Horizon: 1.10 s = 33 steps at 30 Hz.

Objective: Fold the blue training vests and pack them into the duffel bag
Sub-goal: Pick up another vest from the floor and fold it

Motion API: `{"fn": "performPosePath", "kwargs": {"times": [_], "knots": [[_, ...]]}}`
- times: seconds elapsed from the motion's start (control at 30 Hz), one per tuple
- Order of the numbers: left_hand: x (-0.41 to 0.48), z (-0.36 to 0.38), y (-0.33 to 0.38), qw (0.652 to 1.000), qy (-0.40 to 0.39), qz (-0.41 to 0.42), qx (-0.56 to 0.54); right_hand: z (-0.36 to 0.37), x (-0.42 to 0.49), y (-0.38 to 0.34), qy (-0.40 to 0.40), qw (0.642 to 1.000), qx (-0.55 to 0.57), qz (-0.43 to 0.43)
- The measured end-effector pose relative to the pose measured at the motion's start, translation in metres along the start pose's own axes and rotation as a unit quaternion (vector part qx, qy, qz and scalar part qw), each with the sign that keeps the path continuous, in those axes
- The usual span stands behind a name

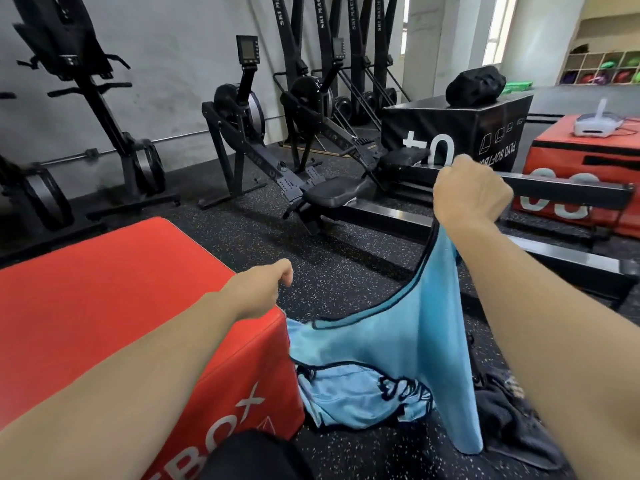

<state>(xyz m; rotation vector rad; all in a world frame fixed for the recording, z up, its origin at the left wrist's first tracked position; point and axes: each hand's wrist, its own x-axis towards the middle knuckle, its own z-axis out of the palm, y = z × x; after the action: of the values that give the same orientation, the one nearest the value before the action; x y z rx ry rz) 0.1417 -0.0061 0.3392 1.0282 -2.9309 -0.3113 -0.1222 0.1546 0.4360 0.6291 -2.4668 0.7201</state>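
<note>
My right hand (471, 194) grips the shoulder strap of a light blue training vest (408, 334) with dark trim and holds it up above the floor. The vest hangs down and stretches left toward my left hand (263, 289), whose fingers are curled at the corner of the red foam box; whether that hand holds the vest's other edge is hidden. A second blue vest (360, 393) lies crumpled on the speckled floor under the raised one. A dark fabric item (512, 420), possibly the duffel bag, lies on the floor at the right.
A red foam plyo box (114, 306) stands at my left. Rowing machines (332, 192) cross the floor ahead. A black plyo box (460, 133) with a black bag (476, 85) on top and another red box (581, 181) stand at the back right.
</note>
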Motion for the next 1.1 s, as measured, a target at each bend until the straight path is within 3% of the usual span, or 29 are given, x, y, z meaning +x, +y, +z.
{"fn": "performPosePath", "kwargs": {"times": [0.13, 0.27, 0.43, 0.6, 0.93, 1.1], "knots": [[0.013, 0.005, 0.028, 0.999, 0.016, 0.029, -0.035, -0.014, 0.006, -0.014, 0.02, 0.995, -0.016, -0.1], [0.031, 0.029, 0.065, 0.989, -0.012, 0.014, -0.146, -0.025, 0.02, -0.024, 0.012, 0.981, -0.03, -0.189], [0.043, 0.056, 0.11, 0.973, -0.051, 0.046, -0.219, -0.034, 0.034, -0.022, 0.004, 0.977, -0.016, -0.211], [0.057, 0.062, 0.127, 0.965, 0.025, 0.054, -0.255, -0.043, 0.04, -0.019, -0.003, 0.971, 0.003, -0.239], [0.067, 0.047, 0.137, 0.986, 0.114, 0.03, -0.119, -0.059, 0.034, -0.03, 0.009, 0.961, 0.131, -0.245], [0.054, 0.049, 0.118, 0.996, 0.073, -0.023, -0.047, -0.063, 0.04, -0.023, 0.031, 0.965, 0.099, -0.24]]}}
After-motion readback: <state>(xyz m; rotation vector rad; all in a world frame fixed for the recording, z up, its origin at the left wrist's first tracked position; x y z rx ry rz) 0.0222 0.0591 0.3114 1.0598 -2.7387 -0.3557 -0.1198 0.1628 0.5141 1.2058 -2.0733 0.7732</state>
